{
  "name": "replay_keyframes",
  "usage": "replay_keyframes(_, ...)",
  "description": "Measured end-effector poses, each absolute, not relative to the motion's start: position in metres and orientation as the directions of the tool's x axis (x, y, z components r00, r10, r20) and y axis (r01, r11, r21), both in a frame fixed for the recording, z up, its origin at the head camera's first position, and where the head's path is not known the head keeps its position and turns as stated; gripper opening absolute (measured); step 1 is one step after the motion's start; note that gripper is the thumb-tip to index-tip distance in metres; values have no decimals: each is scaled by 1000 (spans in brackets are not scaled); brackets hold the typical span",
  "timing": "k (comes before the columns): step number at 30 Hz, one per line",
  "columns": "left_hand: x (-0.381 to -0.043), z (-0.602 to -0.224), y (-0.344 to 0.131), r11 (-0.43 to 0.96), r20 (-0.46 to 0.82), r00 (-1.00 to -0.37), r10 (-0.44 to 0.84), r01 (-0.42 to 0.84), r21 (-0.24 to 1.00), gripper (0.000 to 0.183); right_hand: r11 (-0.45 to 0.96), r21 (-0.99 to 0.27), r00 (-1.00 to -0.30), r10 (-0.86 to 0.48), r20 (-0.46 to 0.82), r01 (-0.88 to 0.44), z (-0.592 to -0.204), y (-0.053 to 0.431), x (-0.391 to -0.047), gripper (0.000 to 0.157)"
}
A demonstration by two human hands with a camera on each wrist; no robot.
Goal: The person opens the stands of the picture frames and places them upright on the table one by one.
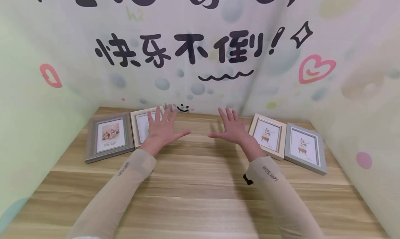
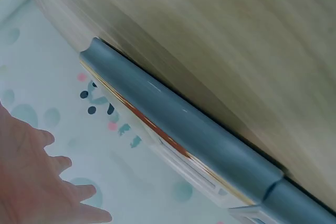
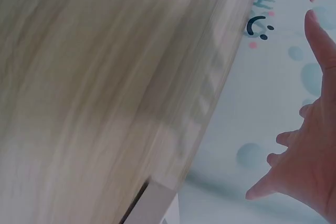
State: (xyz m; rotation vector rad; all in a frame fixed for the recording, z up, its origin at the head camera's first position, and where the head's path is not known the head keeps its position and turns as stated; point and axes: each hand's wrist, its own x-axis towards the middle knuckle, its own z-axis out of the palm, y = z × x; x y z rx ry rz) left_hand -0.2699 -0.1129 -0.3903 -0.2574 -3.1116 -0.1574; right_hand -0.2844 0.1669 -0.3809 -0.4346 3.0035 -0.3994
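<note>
Both hands are held out over the table with fingers spread and nothing in them. In the head view my left hand (image 1: 161,129) overlaps a cream photo frame (image 1: 140,124), hiding part of its picture. A wider brown-grey photo frame (image 1: 109,136) with a flower print stands beside that one. My right hand (image 1: 232,129) is just left of a second cream frame (image 1: 267,135), which shows a potted plant. To its right is a grey-blue frame (image 1: 303,147) with a similar print. The left wrist view shows the spread left hand (image 2: 31,177) apart from a frame's long edge (image 2: 178,119).
The wood-grain table (image 1: 193,194) meets a printed cloth backdrop (image 1: 187,86) behind, with more cloth at both sides. A small black item (image 1: 248,179) shows at the right sleeve's cuff. In the right wrist view a frame's corner (image 3: 152,203) is near the lower edge.
</note>
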Motion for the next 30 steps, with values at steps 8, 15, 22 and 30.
replay_keyframes(8, -265, -392, -128, 980, 53, -990, 134, 140, 139, 111, 885, -318, -937, -349, 29, -339, -381, 144, -289, 111)
replay_keyframes(15, -260, -389, -141, 983, 44, -991, 127, 132, 131, 115, 863, -352, -926, -376, 32, -362, -380, 123, -291, 109)
replay_keyframes(22, -253, -388, -155, 982, 51, -993, 104, 110, 151, 121, 840, -356, -905, -425, 36, -409, -381, 102, -289, 109)
replay_keyframes(30, -240, -386, -175, 986, 16, -997, 81, 82, 146, 118, 814, -363, -880, -474, 36, -454, -385, 82, -288, 112)
